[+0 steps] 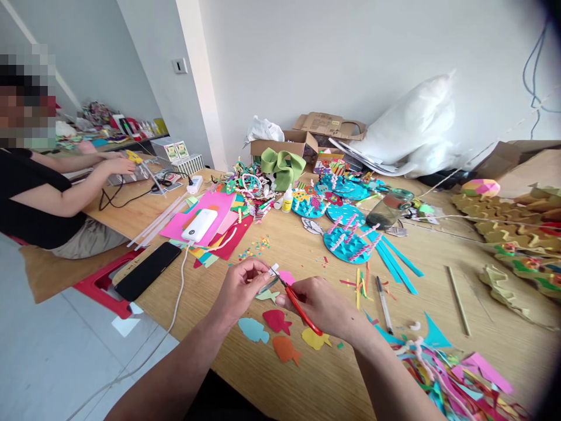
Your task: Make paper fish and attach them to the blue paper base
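My right hand (319, 301) is closed around red-handled scissors (303, 309), their dark blades pointing up and left. Pinched between the fingers of my left hand (241, 287) is a small white piece of paper (274, 269), and the blade tips are at it. Just below my hands lie paper fish cut-outs: a light blue fish (253, 330), a red fish (277, 321), an orange fish (286, 349) and a yellow fish (314, 338). A pale green fish (266, 296) and a pink piece (287, 277) are partly hidden behind my hands.
Left of me are a black phone (148, 270) and a white power bank (200, 225) on coloured paper. Ahead stand a glue bottle (287, 200) and blue discs with pink twists (348, 241). Paper scraps (460, 380) and a pen (384, 305) lie right. Another person (39, 199) works at far left.
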The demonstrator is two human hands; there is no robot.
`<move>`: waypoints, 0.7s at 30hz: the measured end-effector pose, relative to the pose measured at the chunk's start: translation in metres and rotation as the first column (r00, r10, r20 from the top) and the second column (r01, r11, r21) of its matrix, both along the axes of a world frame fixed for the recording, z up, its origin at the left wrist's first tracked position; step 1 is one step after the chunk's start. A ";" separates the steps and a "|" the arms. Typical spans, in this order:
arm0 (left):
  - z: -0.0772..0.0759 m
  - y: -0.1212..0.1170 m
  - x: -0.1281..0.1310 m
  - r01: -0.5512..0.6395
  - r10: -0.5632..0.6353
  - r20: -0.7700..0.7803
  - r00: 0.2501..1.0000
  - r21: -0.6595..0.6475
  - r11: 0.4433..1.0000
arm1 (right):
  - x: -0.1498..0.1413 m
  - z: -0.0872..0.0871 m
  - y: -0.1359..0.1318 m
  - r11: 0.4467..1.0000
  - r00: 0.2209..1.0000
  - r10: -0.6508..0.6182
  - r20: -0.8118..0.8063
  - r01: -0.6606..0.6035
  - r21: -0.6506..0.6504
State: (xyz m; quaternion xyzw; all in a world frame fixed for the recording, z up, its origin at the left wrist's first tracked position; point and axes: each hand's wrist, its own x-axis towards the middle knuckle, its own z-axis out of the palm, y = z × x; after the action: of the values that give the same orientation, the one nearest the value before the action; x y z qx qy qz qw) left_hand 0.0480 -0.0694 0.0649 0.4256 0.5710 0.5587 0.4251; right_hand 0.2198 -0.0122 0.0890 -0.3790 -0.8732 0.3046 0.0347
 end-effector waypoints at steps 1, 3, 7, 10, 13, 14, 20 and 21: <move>0.000 0.000 0.000 -0.002 0.002 0.001 1.000 0.000 1.000 | 0.000 0.000 0.000 1.000 1.000 0.000 -0.001 0.000 0.001; 0.000 0.000 0.000 -0.005 0.005 0.002 1.000 0.000 1.000 | 0.000 0.001 0.000 1.000 1.000 0.000 -0.001 0.000 -0.004; -0.002 0.001 0.000 -0.001 0.001 -0.001 1.000 0.003 1.000 | 0.000 -0.001 0.000 1.000 1.000 0.008 -0.014 -0.008 -0.006; -0.003 0.001 0.000 -0.002 0.002 -0.005 1.000 0.012 1.000 | 0.000 -0.001 0.000 1.000 1.000 0.008 -0.028 -0.008 -0.015; -0.004 0.001 0.000 0.002 -0.002 -0.009 1.000 0.017 1.000 | 0.000 -0.002 0.001 1.000 0.999 0.006 -0.032 -0.007 -0.029; -0.004 0.001 0.000 0.005 -0.005 -0.011 1.000 0.018 1.000 | 0.000 -0.001 0.001 1.000 1.000 0.005 -0.030 -0.006 -0.030; -0.003 0.001 0.000 0.016 -0.016 -0.016 1.000 0.018 1.000 | 0.000 -0.002 0.001 1.000 1.000 0.000 -0.013 0.000 -0.012; -0.003 0.001 0.000 0.015 -0.015 -0.015 1.000 0.014 1.000 | 0.000 -0.003 0.001 1.000 1.000 0.001 -0.012 -0.001 -0.013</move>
State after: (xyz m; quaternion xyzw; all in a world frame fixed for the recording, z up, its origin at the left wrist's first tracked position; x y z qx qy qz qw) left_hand 0.0475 -0.0681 0.0621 0.4370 0.5671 0.5564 0.4217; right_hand 0.2196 -0.0113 0.0865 -0.3768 -0.8712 0.3125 0.0375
